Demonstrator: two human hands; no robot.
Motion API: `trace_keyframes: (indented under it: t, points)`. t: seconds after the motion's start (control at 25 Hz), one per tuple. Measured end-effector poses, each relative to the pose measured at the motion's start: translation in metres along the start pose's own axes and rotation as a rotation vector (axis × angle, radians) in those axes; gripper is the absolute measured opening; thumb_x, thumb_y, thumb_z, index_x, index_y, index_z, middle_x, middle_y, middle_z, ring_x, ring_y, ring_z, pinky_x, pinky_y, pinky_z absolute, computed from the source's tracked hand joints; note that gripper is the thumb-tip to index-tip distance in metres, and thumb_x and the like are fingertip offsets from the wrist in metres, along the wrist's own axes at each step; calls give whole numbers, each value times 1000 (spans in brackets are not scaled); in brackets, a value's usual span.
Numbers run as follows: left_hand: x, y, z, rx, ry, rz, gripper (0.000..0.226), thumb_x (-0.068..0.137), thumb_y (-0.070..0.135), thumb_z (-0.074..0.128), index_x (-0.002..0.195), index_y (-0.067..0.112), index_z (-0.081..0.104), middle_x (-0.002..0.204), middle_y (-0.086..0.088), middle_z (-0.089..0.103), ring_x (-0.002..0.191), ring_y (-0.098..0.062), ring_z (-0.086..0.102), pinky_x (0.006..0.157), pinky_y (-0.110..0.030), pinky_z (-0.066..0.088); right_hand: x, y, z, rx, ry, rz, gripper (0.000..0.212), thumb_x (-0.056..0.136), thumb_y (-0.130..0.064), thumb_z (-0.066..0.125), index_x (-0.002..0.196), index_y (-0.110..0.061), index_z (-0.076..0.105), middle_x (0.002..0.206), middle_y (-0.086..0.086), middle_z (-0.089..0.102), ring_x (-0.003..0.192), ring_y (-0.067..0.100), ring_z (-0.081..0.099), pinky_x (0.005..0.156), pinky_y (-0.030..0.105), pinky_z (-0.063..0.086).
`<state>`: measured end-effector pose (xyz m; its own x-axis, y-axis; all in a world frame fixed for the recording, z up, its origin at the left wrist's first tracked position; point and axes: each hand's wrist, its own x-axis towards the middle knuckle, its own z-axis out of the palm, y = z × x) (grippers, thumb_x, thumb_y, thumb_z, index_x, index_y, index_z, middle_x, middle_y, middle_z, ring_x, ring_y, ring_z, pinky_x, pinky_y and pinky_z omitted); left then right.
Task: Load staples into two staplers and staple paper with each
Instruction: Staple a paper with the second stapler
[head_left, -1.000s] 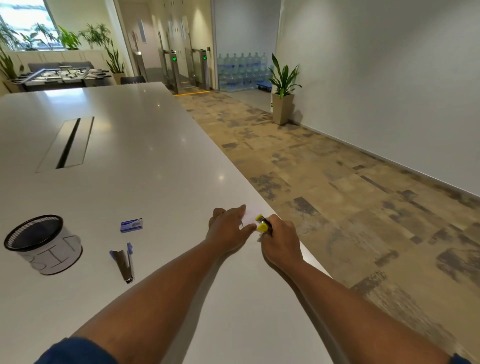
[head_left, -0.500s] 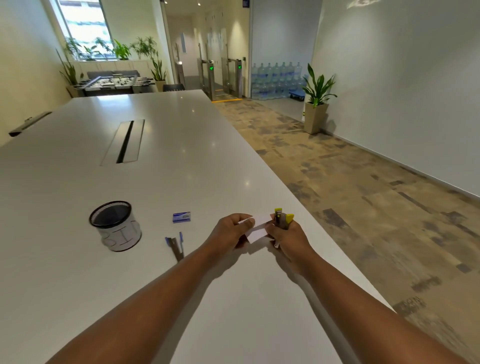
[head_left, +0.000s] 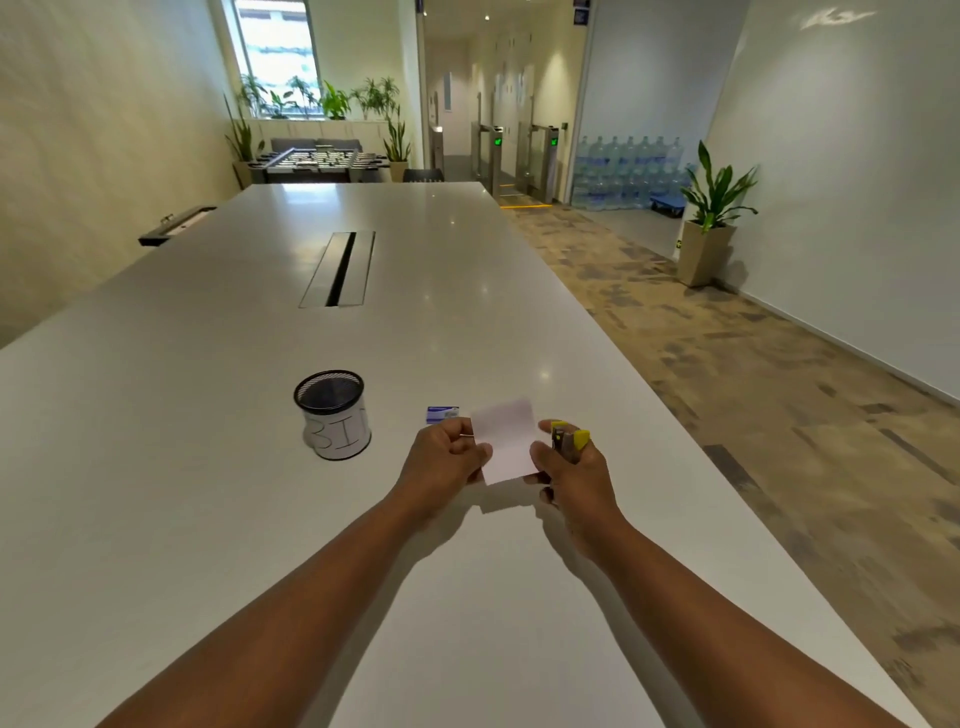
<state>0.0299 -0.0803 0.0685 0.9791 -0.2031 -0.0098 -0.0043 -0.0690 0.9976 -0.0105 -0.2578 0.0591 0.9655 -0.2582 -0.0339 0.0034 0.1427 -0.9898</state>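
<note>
Lifted off the table (head_left: 208, 467) since a second earlier, the paper (head_left: 506, 441) now hung between my hands. My left hand (head_left: 447, 460) pinched its left edge; my right hand (head_left: 571, 467) gripped the yellow stapler (head_left: 569, 441) and touched the right edge. I judged one stapling about done. The second stapler was out of sight, so half remained; the staple box (head_left: 442, 414) sat near the mesh cup (head_left: 332, 413).
</note>
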Motion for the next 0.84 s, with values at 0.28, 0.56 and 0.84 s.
trace_keyframes:
  t: [0.28, 0.56, 0.84]
  points:
    - [-8, 6, -31, 108, -16, 26, 28, 94, 2, 61, 86, 22, 79, 63, 3, 65, 56, -12, 56, 54, -19, 47, 11, -9, 7, -115, -137, -13, 18, 85, -2, 74, 78, -17, 67, 62, -4, 60, 57, 13, 51, 50, 26, 39]
    - [-8, 8, -38, -46, 56, -18, 20, 94, 2, 64, 88, 17, 77, 79, -15, 61, 72, -24, 51, 64, -34, 42, 12, -13, 13, -166, -260, -70, 30, 84, 3, 72, 74, -25, 71, 69, 0, 66, 64, 15, 59, 51, 23, 41]
    - [-10, 13, -38, 88, 8, -8, 33, 89, -8, 52, 88, 14, 75, 70, -10, 62, 63, -19, 49, 50, -20, 40, 7, -14, 22, -306, -284, -232, 20, 82, 7, 73, 74, -11, 66, 75, -9, 64, 69, 12, 57, 63, 20, 44]
